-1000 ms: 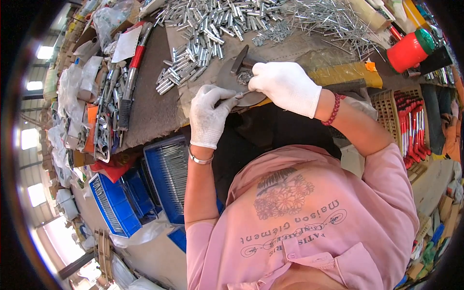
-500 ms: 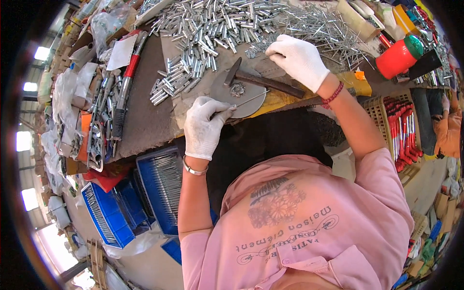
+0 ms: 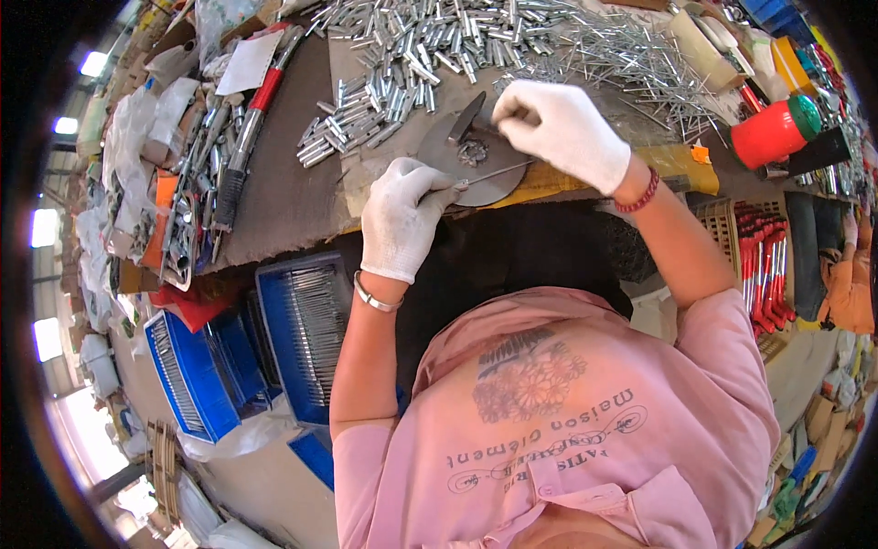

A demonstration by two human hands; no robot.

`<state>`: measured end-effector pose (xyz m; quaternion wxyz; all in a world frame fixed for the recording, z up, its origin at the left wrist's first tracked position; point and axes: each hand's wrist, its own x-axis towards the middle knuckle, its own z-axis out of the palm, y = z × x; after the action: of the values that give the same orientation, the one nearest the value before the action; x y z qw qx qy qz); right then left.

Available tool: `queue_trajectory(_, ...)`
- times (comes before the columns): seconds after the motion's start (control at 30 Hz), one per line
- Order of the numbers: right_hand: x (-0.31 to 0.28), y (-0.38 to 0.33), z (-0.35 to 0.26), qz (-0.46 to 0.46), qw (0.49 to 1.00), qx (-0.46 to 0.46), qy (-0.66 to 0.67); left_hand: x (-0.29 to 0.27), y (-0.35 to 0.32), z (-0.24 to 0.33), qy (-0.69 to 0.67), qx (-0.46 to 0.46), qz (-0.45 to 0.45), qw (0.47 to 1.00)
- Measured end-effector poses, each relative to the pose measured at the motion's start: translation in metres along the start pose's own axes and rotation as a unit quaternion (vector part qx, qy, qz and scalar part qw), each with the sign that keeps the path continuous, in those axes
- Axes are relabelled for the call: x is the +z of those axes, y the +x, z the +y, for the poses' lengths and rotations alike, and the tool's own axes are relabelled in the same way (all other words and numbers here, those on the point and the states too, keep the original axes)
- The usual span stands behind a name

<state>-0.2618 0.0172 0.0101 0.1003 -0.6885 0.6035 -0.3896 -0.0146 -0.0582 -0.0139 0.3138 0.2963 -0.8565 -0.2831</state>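
My left hand (image 3: 402,218), in a white glove, pinches one end of a thin metal rod (image 3: 499,172). The rod points right, over a round grey metal plate (image 3: 494,190) at the bench's near edge. On the plate, a small clump of shiny metal bits (image 3: 472,153) sits beside the hammer's head (image 3: 467,117). My right hand (image 3: 569,133), gloved too, is above the hammer's handle and hides it. Its fingers are curled in. Whether they hold a small part or touch the handle is hidden.
Short metal tubes (image 3: 393,101) are heaped at the back, with thin metal rods (image 3: 631,64) to their right. A red jar with a green lid (image 3: 773,133) lies far right. Blue bins of metal rods (image 3: 315,339) stand below left; a basket of red-handled tools (image 3: 762,265) is right.
My right hand has come nearer, its fingers curling, and now covers the hammer's handle. My left hand still holds the rod. The whole view has shifted slightly.
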Motion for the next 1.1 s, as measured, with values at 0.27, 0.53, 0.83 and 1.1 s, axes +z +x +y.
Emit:
queue_trajectory(0.27, 0.053, -0.017, -0.014, 0.017, 0.997, -0.066, 0.025, -0.002, 0.001, -0.002, 0.017, 0.033, 0.002, 0.999)
queue_trajectory(0.53, 0.053, -0.018, -0.022, 0.004, 0.997, -0.069, -0.016, -0.001, 0.001, -0.002, -0.004, 0.022, 0.006, 1.0)
queue_trajectory(0.83, 0.042, -0.022, -0.027, 0.018, 0.981, -0.101, -0.165, 0.001, 0.001, -0.009, -0.002, 0.019, 0.0, 1.0)
queue_trajectory(1.1, 0.002, -0.037, -0.017, 0.024, 0.983, 0.06, -0.169, -0.004, 0.004, -0.003, -0.008, 0.002, -0.017, 1.0)
